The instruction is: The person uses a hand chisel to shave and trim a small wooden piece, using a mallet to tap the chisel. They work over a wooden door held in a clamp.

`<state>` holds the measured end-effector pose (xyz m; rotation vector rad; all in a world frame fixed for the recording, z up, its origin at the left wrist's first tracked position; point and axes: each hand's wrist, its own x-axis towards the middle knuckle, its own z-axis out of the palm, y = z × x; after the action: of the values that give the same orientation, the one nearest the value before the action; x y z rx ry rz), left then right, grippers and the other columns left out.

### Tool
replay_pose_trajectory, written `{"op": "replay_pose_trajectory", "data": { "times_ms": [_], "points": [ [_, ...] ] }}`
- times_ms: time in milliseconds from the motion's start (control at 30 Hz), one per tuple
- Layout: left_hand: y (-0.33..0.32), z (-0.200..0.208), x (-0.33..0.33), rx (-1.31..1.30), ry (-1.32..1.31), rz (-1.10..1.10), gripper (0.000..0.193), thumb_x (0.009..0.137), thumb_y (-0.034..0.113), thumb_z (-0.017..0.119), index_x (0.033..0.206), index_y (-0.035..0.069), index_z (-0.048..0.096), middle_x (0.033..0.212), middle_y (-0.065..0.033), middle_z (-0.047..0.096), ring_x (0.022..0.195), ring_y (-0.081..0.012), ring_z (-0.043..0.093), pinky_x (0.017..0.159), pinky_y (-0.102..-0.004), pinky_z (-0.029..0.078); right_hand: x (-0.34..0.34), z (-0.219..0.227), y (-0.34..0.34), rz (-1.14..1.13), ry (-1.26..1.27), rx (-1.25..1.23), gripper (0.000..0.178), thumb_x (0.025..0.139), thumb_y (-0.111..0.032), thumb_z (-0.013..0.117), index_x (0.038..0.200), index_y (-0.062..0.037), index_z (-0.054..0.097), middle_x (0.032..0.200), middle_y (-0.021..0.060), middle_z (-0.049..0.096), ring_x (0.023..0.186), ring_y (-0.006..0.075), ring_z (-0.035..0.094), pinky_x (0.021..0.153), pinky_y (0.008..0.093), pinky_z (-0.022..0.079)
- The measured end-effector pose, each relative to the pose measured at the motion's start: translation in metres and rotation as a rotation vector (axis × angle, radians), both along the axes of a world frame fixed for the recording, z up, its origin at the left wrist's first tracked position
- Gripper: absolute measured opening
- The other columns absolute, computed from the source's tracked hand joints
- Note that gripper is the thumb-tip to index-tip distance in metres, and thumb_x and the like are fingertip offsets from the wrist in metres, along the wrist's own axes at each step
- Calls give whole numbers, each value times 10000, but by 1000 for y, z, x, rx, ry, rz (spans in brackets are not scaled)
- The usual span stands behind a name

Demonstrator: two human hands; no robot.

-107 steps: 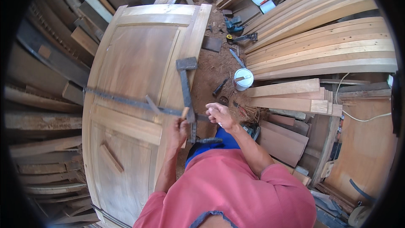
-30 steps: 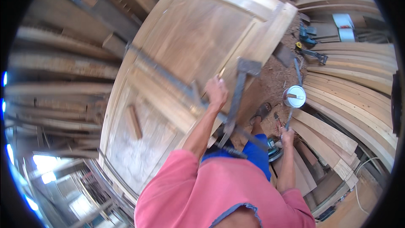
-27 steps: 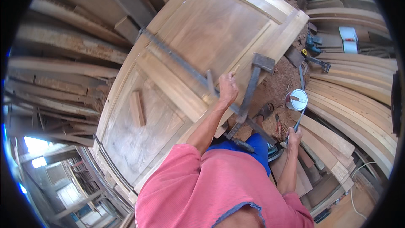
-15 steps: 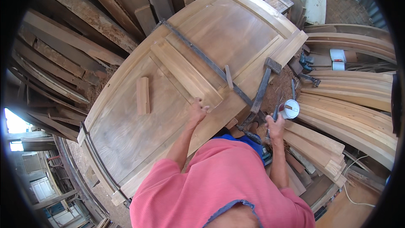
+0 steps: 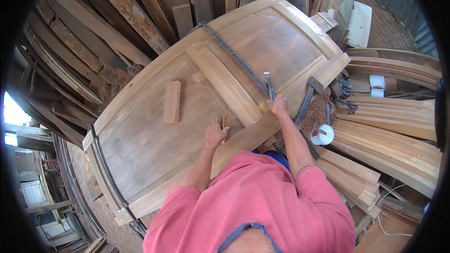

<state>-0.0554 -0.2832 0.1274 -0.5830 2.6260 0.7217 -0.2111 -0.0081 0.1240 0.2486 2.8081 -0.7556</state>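
Observation:
A large wooden door panel (image 5: pixel 140 150) with a curved frame lies in front of me. My right hand (image 5: pixel 280 106) is closed round a chisel (image 5: pixel 268 82), its metal blade pointing away from me beside the long metal bar clamp (image 5: pixel 234 57). To the left, over the near edge of the panel, my left hand (image 5: pixel 215 132) is closed, with a thin wooden stick (image 5: pixel 223 122) at its fingertips. Between the hands ends the panel's middle rail (image 5: pixel 225 84). A short wooden block (image 5: pixel 172 101) rests flat on the left panel field. A hammer (image 5: pixel 308 94) lies near the right edge.
A white tub (image 5: pixel 322 134) stands right of the panel, near stacked planks (image 5: pixel 379 133). Beyond the panel, long boards (image 5: pixel 124 7) lean together. Another bar clamp (image 5: pixel 107 168) spans the left end. A pale cable (image 5: pixel 382 211) hangs at lower right.
My right hand has moved from beside the tub up to the panel and now holds the chisel there. My left hand has shifted slightly down and left from the rail's end. The view has shifted.

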Motion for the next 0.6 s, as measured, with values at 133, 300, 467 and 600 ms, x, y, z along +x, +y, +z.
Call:
{"op": "replay_pose_trajectory", "data": {
  "times_ms": [133, 300, 467, 600],
  "points": [
    [-4, 2, 14, 64, 44, 171, 616, 808, 403, 711, 1220, 4, 487, 1035, -269, 649, 998, -420, 631, 848, -486, 509, -5, -29, 14, -122, -71, -229, 327, 785, -225, 723, 924, 52, 617, 887, 215, 665, 834, 309, 665, 762, 400, 535],
    [-1, 24, -1, 261, 212, 171, 566, 833, 387, 704, 1203, -5, 531, 1082, -237, 647, 981, -362, 642, 828, -432, 522, 42, 6, 23, -117, -231, -1108, 222, 768, -138, 714, 887, 12, 601, 716, 130, 649, 657, 196, 646, 621, 306, 512],
    [42, 20, -44, 979, 158, 242, 410, 918, 327, 642, 1178, 22, 556, 1005, -71, 652, 883, -200, 646, 765, -349, 535, 88, 55, 4, 41, -473, -1153, 166, 804, -95, 703, 881, 7, 598, 770, 95, 654, 659, 155, 615, 617, 278, 510],
    [72, 24, -56, 1356, 86, 346, 220, 946, 210, 618, 1095, 52, 586, 960, -29, 625, 835, -131, 608, 740, -309, 551, 107, 63, 3, 121, -457, -1047, 225, 777, -147, 712, 905, 14, 620, 743, 71, 654, 636, 115, 598, 593, 249, 483]
  ]
}}
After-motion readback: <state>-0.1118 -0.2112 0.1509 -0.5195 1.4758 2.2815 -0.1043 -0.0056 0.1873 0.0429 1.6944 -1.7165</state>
